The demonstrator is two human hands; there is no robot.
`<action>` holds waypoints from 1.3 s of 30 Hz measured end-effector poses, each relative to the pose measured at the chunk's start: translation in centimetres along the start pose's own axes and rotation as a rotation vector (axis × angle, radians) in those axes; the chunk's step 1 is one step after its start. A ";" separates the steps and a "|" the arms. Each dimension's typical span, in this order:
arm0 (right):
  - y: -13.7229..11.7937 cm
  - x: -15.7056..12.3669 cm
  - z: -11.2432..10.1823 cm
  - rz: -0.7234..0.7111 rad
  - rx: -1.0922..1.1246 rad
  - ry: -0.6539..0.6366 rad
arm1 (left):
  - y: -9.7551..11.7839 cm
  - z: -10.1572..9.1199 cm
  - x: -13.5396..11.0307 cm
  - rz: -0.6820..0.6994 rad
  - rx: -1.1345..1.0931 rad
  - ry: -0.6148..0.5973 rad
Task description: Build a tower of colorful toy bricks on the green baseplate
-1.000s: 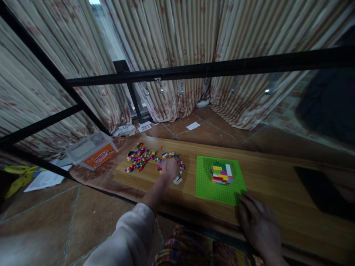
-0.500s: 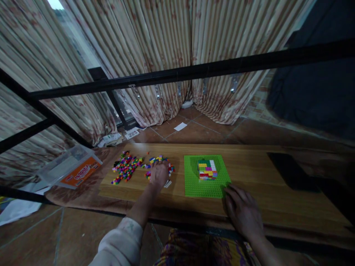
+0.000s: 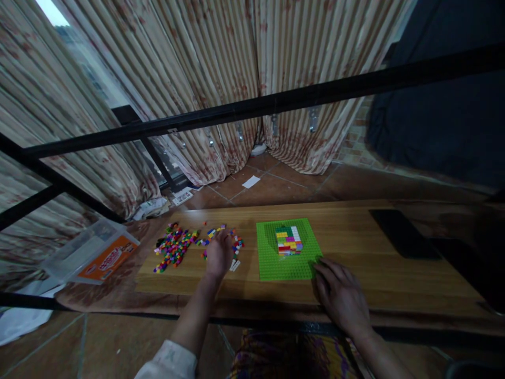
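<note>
My left hand [image 3: 219, 256] reaches into a loose pile of small building bricks [image 3: 238, 242], fingers bent down and close together. Whatever lies between the fingertips is hidden by the hand. On the green baseplate [image 3: 268, 265] stands a block of stacked bricks [image 3: 289, 240] in white, yellow, green, pink and red. My right hand [image 3: 342, 295] rests at the baseplate's near right corner, its fingertips at the edge and the thumb apart from the fingers. Beside the left hand lie small white pieces [image 3: 235, 265].
A larger brick pile [image 3: 175, 247] spreads over the left of the wooden board [image 3: 347, 237]. Further left stands a clear plastic box [image 3: 74, 251] with an orange label. A dark flat object [image 3: 402, 234] lies at the right. A black metal rail [image 3: 236, 113] crosses behind the board.
The view has shifted a little, moving the scene left. My left hand stays over the small brick pile, with its fingers slightly changed in pose. The right hand keeps its place by the baseplate.
</note>
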State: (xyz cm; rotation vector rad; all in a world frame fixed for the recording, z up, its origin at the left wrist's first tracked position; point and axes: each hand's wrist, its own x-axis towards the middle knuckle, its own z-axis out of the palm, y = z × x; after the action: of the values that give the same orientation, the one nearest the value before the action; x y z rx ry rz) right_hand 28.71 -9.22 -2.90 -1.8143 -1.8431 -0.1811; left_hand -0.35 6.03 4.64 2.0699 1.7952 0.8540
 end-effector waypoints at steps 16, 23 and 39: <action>-0.2 0.2 -0.1 0.014 0.024 -0.002 | 7.7 3.7 -5.1 -0.197 -0.797 -0.198; -0.5 0.4 -0.4 0.027 0.035 -0.014 | 9.3 4.4 -5.7 0.014 -0.563 -0.149; -0.6 0.5 -0.7 0.028 0.052 0.003 | 9.1 7.2 -5.2 0.298 -0.253 0.061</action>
State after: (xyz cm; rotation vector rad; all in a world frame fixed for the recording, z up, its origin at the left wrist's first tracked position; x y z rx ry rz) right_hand 28.30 -9.10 -1.93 -1.8025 -1.8025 -0.1245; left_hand 10.98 0.51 2.74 2.1903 1.3394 1.1669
